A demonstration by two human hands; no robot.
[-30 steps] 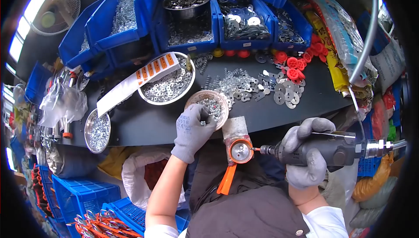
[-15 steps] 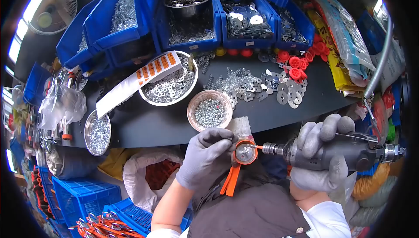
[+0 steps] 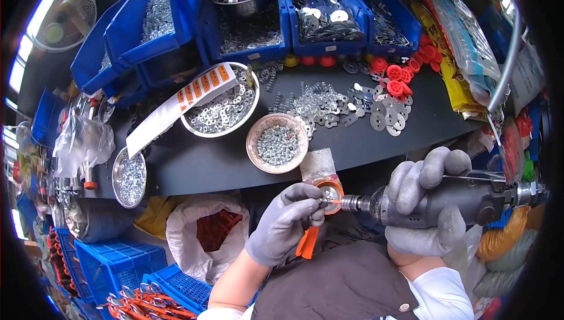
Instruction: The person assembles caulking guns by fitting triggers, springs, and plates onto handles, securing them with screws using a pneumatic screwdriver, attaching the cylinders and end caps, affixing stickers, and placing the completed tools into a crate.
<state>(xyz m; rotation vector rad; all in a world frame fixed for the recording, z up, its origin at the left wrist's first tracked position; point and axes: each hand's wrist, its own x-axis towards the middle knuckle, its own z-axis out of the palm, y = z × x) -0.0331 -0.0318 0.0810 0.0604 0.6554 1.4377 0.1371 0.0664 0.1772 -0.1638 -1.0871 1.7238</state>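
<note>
My left hand (image 3: 289,220), in a grey glove, pinches something small at the left rim of a round orange-rimmed part (image 3: 330,195) with a metal centre. Orange strips (image 3: 307,242) hang below that part. Gloved too, my right hand (image 3: 424,199) is wrapped round a black power driver (image 3: 437,202) lying level. The driver's tip reaches over the round part, close to my left fingertips. Just above, a patterned bowl (image 3: 277,144) holds small metal pieces, beside a worn block (image 3: 318,164) at the table's edge.
Blue bins (image 3: 326,20) of metal parts line the back. A steel bowl (image 3: 222,108) carries a label strip (image 3: 179,108). Red plastic wheels (image 3: 398,88) and loose springs and discs lie on the dark table (image 3: 364,150). A hose (image 3: 510,64) hangs at right.
My left hand has left the patterned bowl and come right and down to the round part. The driver's tip has shifted left over the part, with my right hand still round the driver.
</note>
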